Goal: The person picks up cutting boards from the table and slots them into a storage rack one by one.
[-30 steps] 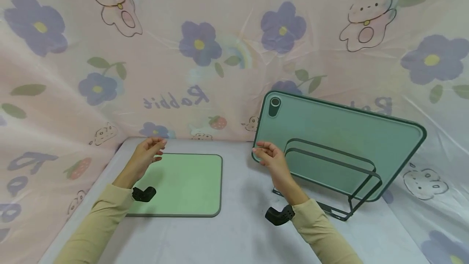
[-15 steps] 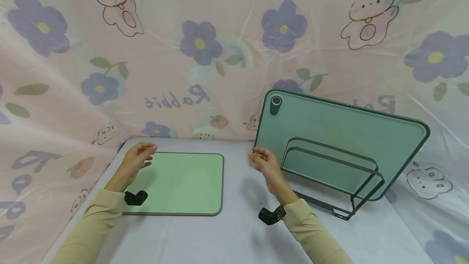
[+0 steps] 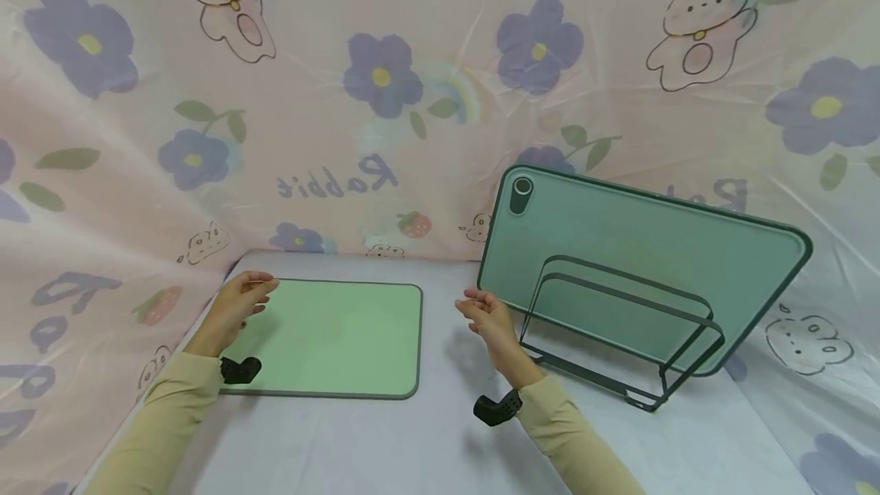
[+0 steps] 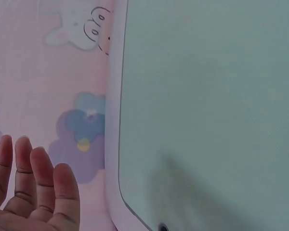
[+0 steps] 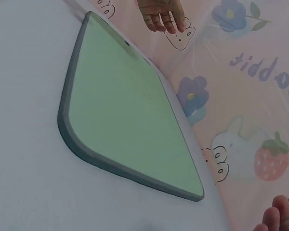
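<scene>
A light green cutting board [image 3: 337, 342] with a grey edge lies flat on the left of the table; a small dark hole [image 4: 163, 227] shows near its corner in the left wrist view. Above its left end hovers my left hand [image 3: 230, 312], fingers loosely bent, holding nothing. A second, darker green cutting board [image 3: 619, 235] with a dark rim and a handle slot leans on its long side in a black wire rack [image 3: 629, 289]. My right hand [image 3: 493, 331] is in the air left of the rack, its fingers relaxed. Only its fingertips [image 5: 279, 209] show in the right wrist view.
A white cloth [image 3: 385, 449] covers the table. A curtain [image 3: 302, 121] printed with rabbits and flowers hangs close behind and along both sides. A black camera [image 3: 241, 370] is strapped to the left wrist, another camera [image 3: 496, 408] to the right.
Both hands have drawn back left and down: the left toward the lying board's left edge, the right away from the standing board's lower left corner. The boards and rack stay in place.
</scene>
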A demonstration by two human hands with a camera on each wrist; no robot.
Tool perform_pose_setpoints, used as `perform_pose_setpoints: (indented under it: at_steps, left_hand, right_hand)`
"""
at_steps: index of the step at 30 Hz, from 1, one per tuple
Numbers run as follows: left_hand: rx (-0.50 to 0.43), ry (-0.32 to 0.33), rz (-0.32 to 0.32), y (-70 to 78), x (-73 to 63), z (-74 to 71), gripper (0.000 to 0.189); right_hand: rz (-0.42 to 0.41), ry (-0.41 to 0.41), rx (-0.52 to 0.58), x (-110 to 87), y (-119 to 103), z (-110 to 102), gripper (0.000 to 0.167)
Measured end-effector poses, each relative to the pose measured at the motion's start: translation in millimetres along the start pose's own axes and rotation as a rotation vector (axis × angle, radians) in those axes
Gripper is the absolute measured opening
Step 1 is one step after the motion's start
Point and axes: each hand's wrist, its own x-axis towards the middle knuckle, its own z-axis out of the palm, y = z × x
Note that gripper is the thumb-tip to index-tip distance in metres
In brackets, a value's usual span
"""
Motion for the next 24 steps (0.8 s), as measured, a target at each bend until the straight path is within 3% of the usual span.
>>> perform_pose_setpoints:
  at_steps: [8,14,24]
  left_hand:
    - [0.052,0.035,-0.050,-9.7,-3.1,-7.8,0.058]
    - [0.067,0.107,-0.028,-20.5,-4.3,-15.1,0.054]
    - [0.124,0.065,-0.120,-32.6,-6.2,-32.2,0.056]
  right_hand:
    - [0.015,-0.005,0.006,4.1,14.5,11.9,0.037]
    - [0.019,-0.008,-0.028,6.1,22.4,23.8,0.042]
    - [0.056,-0.002,-0.082,4.4,37.8,42.5,0.041]
